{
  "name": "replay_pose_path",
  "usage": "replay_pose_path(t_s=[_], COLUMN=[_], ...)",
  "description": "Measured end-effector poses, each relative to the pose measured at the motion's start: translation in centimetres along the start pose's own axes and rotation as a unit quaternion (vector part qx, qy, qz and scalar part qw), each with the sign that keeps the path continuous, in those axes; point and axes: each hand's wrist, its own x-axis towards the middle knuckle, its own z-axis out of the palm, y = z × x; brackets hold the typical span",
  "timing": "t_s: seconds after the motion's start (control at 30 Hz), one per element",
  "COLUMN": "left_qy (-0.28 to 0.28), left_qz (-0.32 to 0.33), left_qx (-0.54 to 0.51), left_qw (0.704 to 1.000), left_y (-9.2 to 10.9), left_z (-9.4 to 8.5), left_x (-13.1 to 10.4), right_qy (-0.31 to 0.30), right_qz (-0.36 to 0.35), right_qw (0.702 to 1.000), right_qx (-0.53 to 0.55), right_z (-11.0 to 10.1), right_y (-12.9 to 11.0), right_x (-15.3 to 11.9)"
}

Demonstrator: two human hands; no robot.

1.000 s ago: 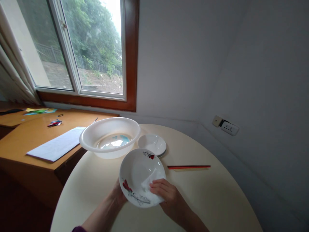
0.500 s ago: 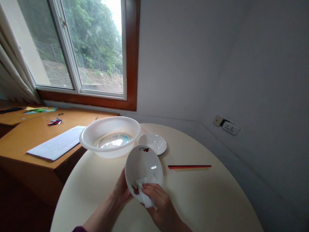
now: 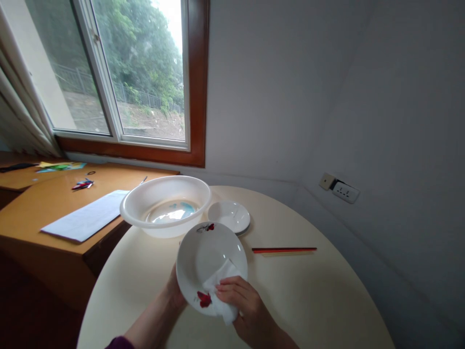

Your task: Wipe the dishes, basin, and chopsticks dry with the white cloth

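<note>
plate (image 3: 207, 252) tilted above the table's (image 3: 319, 300) near part | left hand (image 3: 177, 291) gripping its left edge, fingers hidden behind | right hand (image 3: 247, 305) half curled, pinching a tissue (image 3: 225, 312) against its near right inside | stacked dishes (image 3: 228, 214) just beyond | basin (image 3: 160, 232) far left | chopsticks (image 3: 284, 250) lying right | desk (image 3: 109, 178) farther left

A round white red-patterned plate (image 3: 205, 252) hides the fingers of the left hand (image 3: 176, 292) and part of the stacked white dishes (image 3: 233, 215), the bottom edge cuts the round cream table (image 3: 319, 295), and a distant red-and-dark cluster (image 3: 82, 184) is too small to identify.
</note>
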Motion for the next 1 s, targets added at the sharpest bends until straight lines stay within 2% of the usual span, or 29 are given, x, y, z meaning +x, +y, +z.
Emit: replay_pose_path(t_s=[0.23,0.33,0.47,0.57,0.67,0.8,1.0], left_qy=[-0.043,-0.044,-0.045,-0.054,-0.049,-0.014,-0.024], left_qz=[-0.086,-0.069,-0.029,0.009,0.032,0.037,0.054], left_qx=[0.023,0.018,0.005,0.007,0.031,0.093,0.122], left_qw=[0.995,0.996,0.999,0.998,0.998,0.995,0.991], left_y=[0.2,0.0,-0.3,-0.4,-0.6,-1.1,-2.1], left_z=[0.6,1.2,2.2,2.0,1.1,0.1,0.3], left_x=[-0.1,0.1,0.2,0.1,-0.1,-0.6,-1.5], right_qy=[0.009,0.006,0.016,0.020,0.014,0.025,0.055], right_qz=[0.011,0.034,0.100,0.129,0.138,0.153,0.175], right_qw=[1.000,0.999,0.992,0.985,0.986,0.987,0.983], right_qx=[0.024,-0.003,-0.081,-0.117,-0.097,-0.043,-0.024], right_z=[-0.6,-0.4,0.6,1.6,2.5,3.3,4.0], right_y=[-0.1,0.2,0.4,-0.1,-1.2,-3.0,-5.1], right_x=[0.0,-0.4,-1.3,-1.8,-1.8,-1.0,0.4])
